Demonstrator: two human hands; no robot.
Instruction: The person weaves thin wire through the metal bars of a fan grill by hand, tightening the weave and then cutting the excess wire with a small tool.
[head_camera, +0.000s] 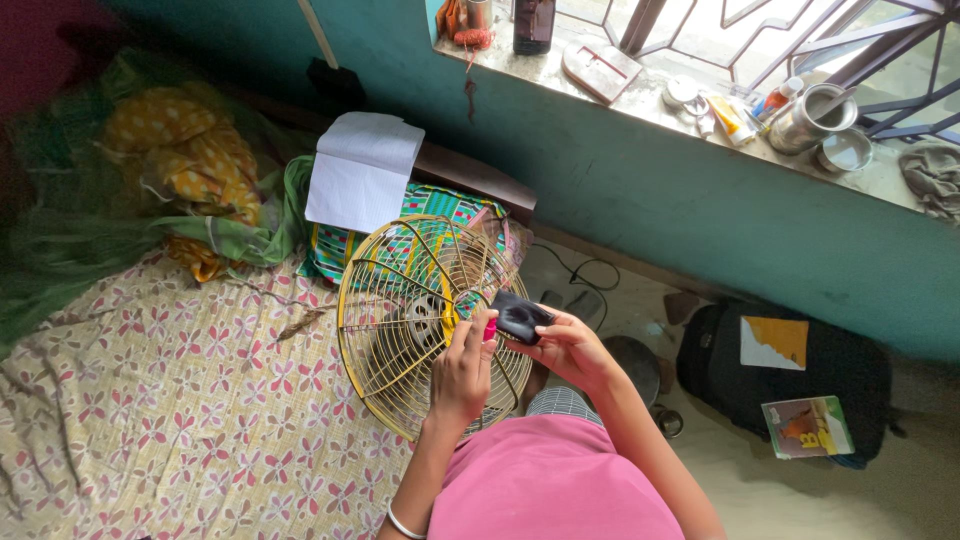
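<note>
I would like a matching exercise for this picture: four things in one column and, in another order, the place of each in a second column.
Things:
1. small black object
2. yellow fan guard
3. white paper
4. metal cup

Places:
A. on the window ledge
B. standing on the flowered bedsheet, behind the hands
C. held between the left hand and the right hand
D. lying over the patterned cloth beside the green wall

Pairs: 1-C, 2-B, 3-D, 4-A
</note>
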